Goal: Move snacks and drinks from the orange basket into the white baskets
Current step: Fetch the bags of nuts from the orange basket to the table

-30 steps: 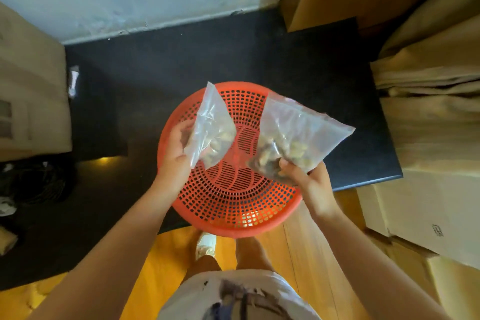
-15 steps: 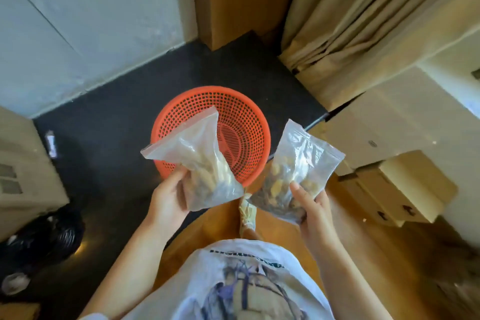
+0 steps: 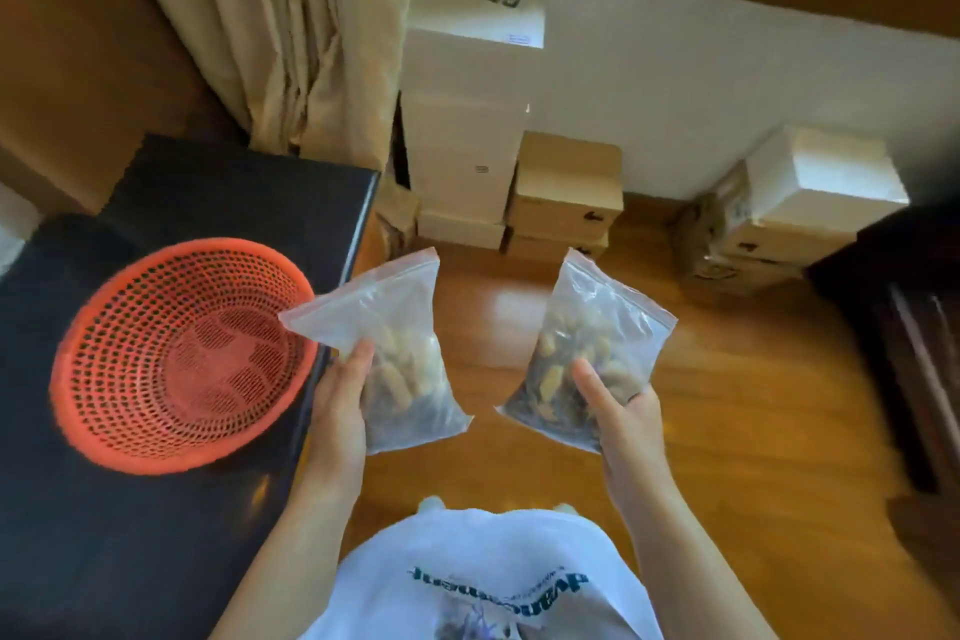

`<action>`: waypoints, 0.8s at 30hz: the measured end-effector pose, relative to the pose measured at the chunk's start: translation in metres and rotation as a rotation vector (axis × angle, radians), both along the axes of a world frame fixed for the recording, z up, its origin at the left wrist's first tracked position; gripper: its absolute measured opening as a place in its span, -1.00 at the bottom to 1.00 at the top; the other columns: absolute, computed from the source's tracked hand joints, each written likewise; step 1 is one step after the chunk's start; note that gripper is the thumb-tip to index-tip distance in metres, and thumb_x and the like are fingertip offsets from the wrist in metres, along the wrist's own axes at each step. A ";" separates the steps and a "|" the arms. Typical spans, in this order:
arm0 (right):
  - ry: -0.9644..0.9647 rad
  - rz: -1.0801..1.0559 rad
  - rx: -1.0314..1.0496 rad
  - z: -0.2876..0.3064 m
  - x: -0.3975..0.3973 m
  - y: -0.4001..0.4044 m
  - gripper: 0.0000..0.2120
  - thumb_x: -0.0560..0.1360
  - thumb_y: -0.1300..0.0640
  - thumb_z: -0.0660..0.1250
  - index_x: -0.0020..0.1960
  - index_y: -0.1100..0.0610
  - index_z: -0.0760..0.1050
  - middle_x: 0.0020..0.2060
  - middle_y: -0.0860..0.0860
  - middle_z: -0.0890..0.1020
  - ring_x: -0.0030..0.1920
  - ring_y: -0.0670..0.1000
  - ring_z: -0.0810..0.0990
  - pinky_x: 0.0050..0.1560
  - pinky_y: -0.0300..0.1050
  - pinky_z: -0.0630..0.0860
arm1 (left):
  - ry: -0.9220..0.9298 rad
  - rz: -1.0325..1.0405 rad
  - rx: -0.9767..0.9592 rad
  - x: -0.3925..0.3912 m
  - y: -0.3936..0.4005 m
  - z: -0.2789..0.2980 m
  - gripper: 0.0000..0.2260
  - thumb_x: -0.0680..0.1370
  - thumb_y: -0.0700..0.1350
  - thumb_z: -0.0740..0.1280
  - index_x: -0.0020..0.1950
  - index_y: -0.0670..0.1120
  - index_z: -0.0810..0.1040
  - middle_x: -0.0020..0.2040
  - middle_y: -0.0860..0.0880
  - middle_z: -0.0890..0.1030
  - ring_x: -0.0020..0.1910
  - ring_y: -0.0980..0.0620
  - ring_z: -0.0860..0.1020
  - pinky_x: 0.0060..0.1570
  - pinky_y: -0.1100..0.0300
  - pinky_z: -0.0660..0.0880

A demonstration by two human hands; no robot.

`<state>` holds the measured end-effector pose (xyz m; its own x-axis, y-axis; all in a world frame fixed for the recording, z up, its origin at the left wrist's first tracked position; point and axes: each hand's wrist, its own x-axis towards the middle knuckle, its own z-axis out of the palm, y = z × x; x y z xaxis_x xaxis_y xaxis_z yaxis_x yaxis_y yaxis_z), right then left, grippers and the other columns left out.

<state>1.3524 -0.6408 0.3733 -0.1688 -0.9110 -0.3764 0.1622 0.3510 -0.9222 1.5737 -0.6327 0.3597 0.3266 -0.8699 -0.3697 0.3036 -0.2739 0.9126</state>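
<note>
left hand (image 3: 337, 411) grips a clear zip bag of pale snacks (image 3: 395, 353), fingers curled round its lower part; right hand (image 3: 621, 424) grips a second zip bag of darker mixed snacks (image 3: 587, 353) the same way, both bags upright over the wooden floor (image 3: 727, 405), orange basket (image 3: 176, 353) sits on the black table (image 3: 156, 535) at left, apart from both bags, cardboard boxes (image 3: 566, 192) stacked by the wall
</note>
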 end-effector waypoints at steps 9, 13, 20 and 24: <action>0.033 -0.500 -0.039 0.016 -0.175 0.109 -0.80 0.19 -0.08 0.48 -0.25 0.00 0.65 -0.28 -0.07 0.71 -0.21 -0.06 0.69 -0.28 -0.25 0.59 | -0.064 -0.498 -0.059 -0.194 0.004 0.021 -0.61 0.30 0.29 0.25 -0.07 0.06 0.59 -0.20 0.18 0.69 -0.18 0.22 0.66 -0.27 0.35 0.54; 0.044 -0.757 -0.033 0.011 -0.264 0.176 -0.85 0.29 0.14 0.49 -0.44 0.02 0.61 -0.44 -0.11 0.67 -0.38 -0.13 0.65 -0.42 -0.32 0.52 | -0.066 -0.745 -0.064 -0.305 0.042 0.024 -0.68 0.44 0.23 0.29 -0.14 -0.01 0.62 -0.24 0.04 0.70 -0.24 0.09 0.67 -0.31 0.33 0.55; 0.065 -1.048 0.016 -0.005 -0.388 0.290 -0.73 0.32 0.20 0.48 -0.49 -0.07 0.59 -0.53 -0.14 0.62 -0.45 -0.17 0.62 -0.47 -0.32 0.52 | -0.088 -1.066 -0.025 -0.475 0.121 0.022 -0.69 0.45 0.16 0.23 -0.21 0.00 0.66 -0.24 -0.06 0.70 -0.24 -0.01 0.67 -0.28 0.27 0.56; 0.028 -1.171 0.026 -0.008 -0.429 0.336 -0.83 0.33 0.21 0.48 -0.40 0.02 0.61 -0.45 -0.13 0.66 -0.39 -0.16 0.65 -0.45 -0.32 0.53 | -0.128 -1.156 -0.016 -0.544 0.156 0.024 -0.71 0.52 0.10 0.22 -0.25 0.02 0.64 -0.29 -0.02 0.69 -0.30 0.03 0.67 -0.33 0.31 0.56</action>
